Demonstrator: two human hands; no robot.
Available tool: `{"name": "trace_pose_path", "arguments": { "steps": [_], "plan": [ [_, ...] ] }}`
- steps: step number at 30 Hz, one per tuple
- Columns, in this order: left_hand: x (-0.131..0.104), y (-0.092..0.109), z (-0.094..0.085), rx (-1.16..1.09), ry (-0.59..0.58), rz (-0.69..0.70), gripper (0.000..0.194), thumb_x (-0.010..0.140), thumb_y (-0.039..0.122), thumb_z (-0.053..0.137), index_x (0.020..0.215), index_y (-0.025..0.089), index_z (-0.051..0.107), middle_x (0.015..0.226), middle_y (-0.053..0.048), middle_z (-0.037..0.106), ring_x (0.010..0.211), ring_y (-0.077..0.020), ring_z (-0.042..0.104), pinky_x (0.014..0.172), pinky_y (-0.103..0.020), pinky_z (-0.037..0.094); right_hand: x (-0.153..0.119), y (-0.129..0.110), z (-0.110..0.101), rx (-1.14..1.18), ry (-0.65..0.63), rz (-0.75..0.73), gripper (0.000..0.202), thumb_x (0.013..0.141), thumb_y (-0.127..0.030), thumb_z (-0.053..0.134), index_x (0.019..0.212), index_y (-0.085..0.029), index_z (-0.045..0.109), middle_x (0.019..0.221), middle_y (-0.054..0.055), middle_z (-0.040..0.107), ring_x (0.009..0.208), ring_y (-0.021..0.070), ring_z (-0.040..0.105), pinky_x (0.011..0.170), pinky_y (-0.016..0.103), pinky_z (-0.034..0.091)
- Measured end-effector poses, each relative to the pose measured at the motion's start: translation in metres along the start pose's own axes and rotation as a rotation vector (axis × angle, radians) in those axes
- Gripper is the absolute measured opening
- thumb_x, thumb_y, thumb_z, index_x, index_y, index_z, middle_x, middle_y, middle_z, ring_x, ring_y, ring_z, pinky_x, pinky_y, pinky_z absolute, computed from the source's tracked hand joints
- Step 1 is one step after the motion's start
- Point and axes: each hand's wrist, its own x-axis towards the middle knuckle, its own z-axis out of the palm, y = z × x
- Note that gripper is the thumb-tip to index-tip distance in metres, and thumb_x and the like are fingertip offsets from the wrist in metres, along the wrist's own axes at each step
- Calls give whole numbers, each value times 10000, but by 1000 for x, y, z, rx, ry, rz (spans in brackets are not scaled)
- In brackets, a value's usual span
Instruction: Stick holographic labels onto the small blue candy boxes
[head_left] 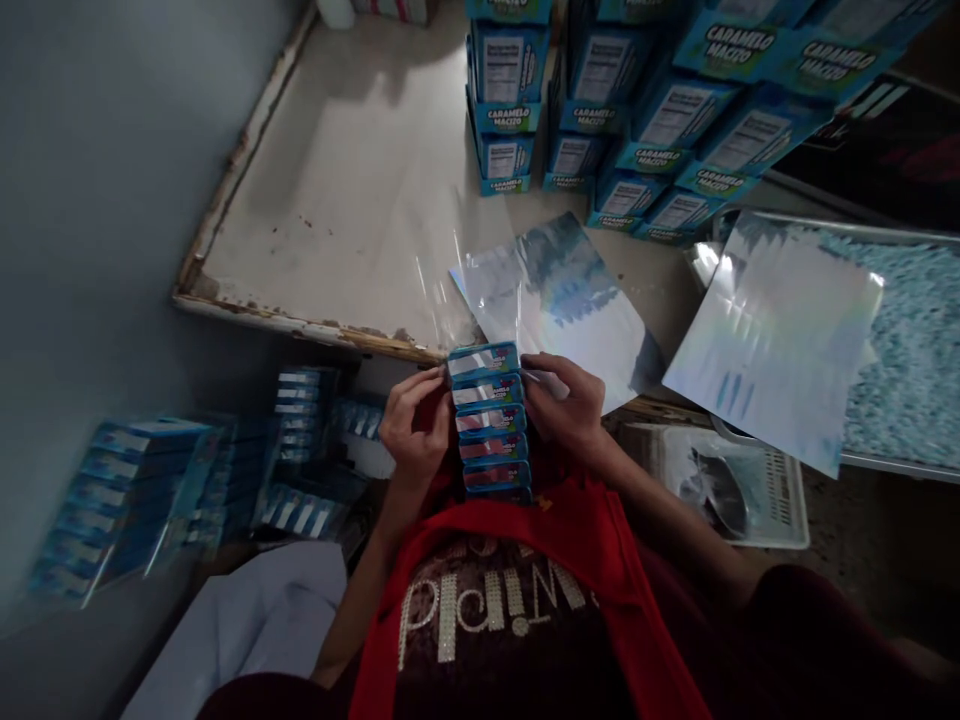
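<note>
A row of small blue candy boxes (491, 420) marked "Caramelo Macizo" rests against my red apron (517, 535) at the table edge. A clear plastic bag (491, 290) surrounds the row, and its loose end stretches forward over the table. On the left side of the row, my left hand (415, 415) is closed, thumb and fingers pinching the bag near the top box. Across from it, my right hand (564, 398) pinches the bag's plastic at the right side, where a whitish flap shows. The fingertips of both hands are partly hidden.
Tall stacks of blue candy display boxes (600, 120) stand at the back right. Shiny sheets (585, 310) lie on the worn table (322, 220). A tray of blue-white pieces (911, 350) and a white basket (787, 500) are right. Wrapped box packs (112, 500) sit lower left.
</note>
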Motion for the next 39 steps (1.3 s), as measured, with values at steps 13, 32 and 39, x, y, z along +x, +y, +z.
{"name": "trace_pose_path", "arguments": {
  "steps": [13,32,39],
  "plan": [
    [13,9,3,77,62,102,126,930,147,771,1017,207,840,1182,-68,864,1044,-234,851,934,-370,696,20,-11,4,-15,-30,-88,148,971,-225,714,963,-259,858,876,-16,861,754,141,808,705,259,639],
    [2,0,-12,-149,25,-202,109,830,211,824,935,238,836,1038,-30,833,987,-190,787,945,-314,626,3,17,-15,48,-249,-95,220,995,-393,744,1188,-289,763,1209,74,828,1143,246,795,1031,440,670],
    [14,0,26,-348,37,-674,231,883,397,767,1008,209,816,995,-17,798,945,-184,727,881,-263,577,-11,31,11,25,-276,45,465,1050,-230,552,1505,-255,648,1402,115,787,1285,258,766,1110,456,643]
  ]
}}
